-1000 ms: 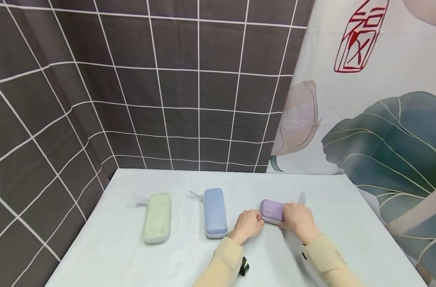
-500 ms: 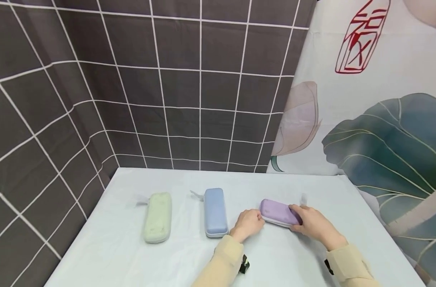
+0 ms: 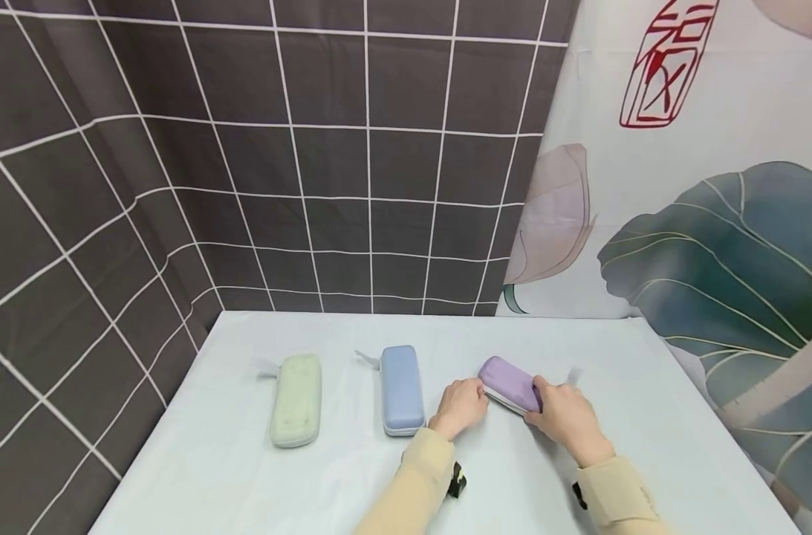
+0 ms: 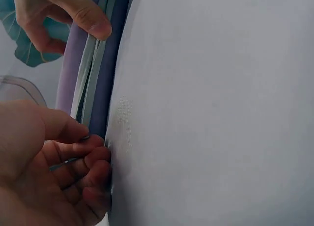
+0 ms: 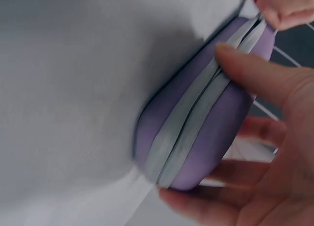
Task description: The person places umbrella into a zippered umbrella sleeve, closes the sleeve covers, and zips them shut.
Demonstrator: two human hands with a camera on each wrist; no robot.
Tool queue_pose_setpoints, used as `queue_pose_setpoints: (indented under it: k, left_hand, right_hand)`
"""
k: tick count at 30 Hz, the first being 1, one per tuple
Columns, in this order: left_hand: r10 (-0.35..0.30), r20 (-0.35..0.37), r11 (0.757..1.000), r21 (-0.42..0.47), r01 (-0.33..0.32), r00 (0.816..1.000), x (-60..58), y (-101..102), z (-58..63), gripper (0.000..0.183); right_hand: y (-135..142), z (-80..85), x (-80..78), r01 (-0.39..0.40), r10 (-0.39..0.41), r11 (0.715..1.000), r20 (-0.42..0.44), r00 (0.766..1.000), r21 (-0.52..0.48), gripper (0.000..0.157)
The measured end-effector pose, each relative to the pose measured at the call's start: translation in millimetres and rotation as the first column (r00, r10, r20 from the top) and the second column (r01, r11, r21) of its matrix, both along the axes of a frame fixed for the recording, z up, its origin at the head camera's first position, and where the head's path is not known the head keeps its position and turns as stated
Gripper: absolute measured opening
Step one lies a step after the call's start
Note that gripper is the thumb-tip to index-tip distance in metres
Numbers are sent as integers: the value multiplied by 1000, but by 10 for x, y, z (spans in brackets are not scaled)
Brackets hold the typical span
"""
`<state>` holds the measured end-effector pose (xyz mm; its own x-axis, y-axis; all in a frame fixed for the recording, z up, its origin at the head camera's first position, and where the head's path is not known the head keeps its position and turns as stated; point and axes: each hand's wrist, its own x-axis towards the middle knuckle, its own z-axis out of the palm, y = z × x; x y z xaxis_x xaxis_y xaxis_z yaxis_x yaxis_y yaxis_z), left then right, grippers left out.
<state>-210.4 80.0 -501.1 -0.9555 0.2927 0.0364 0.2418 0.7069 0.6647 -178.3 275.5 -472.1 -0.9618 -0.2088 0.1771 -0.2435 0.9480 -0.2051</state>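
A purple zip case (image 3: pixel 509 380) lies at an angle on the pale table (image 3: pixel 646 386), tipped so its grey zip band shows. My left hand (image 3: pixel 475 391) is at its left end, with thumb and curled fingers pinching a small zip pull (image 4: pixel 86 137) at the seam of the purple case (image 4: pixel 66 74). My right hand (image 3: pixel 546 401) grips the other end. In the right wrist view its thumb lies on the zip band of the purple case (image 5: pixel 206 133) and its fingers (image 5: pixel 196 206) curl underneath.
A blue case (image 3: pixel 401 388) and a green case (image 3: pixel 296 397) lie side by side to the left, each with a white tab at its far end. A dark tiled curtain hangs behind the table, a leaf-print cloth (image 3: pixel 713 245) at the right.
The purple case has turned from lying flat across to a diagonal, tipped onto its side. My right hand slid from on top of it to its near right end. The left hand stayed.
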Motion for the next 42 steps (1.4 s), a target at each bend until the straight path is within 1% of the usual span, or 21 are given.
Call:
queue_pose_setpoints:
  k: [6,12,16,21,27,30,33,38,40,42]
  left_hand:
    - [-13,-27,1000,10,14,1000,-55,-24,-19,26]
    - [-26,-51,1000,15,27,998,-73,-20,-28,26]
    - [-38,-52,999,-8,38,998,-53,11,-50,27]
    - [-59,-81,998,-39,56,995,-53,52,-81,27]
    - [-80,-123,994,-83,70,989,-89,95,-115,24]
    - [-88,-109,994,-80,79,990,-99,87,-150,23]
    - [-99,-95,992,-83,91,991,-126,76,-158,23]
    - [-135,-101,987,-107,124,986,-190,45,-131,22]
    - [-148,-92,984,-115,137,985,-204,38,-125,22]
    - [-157,-78,981,-124,147,984,-205,38,-122,22]
  right_hand:
    - [-135,-22,30,55,-53,998,-41,998,41,47]
    - [-229,-29,82,109,-107,994,-58,993,30,46]
    - [-308,-53,127,157,-155,987,-74,985,28,45]
    - [-397,-75,123,213,-210,977,-99,973,19,45]
    - [-452,-83,65,227,-219,973,-157,963,36,43]
    - [-484,-93,46,234,-224,971,-154,962,47,43]
    - [-522,-113,24,247,-236,968,-168,957,47,45]
    - [-611,-128,-14,248,-233,968,-239,943,34,46]
    - [-632,-126,-14,246,-230,969,-248,941,33,46]
    - [-634,-127,-7,249,-235,968,-240,942,32,46]
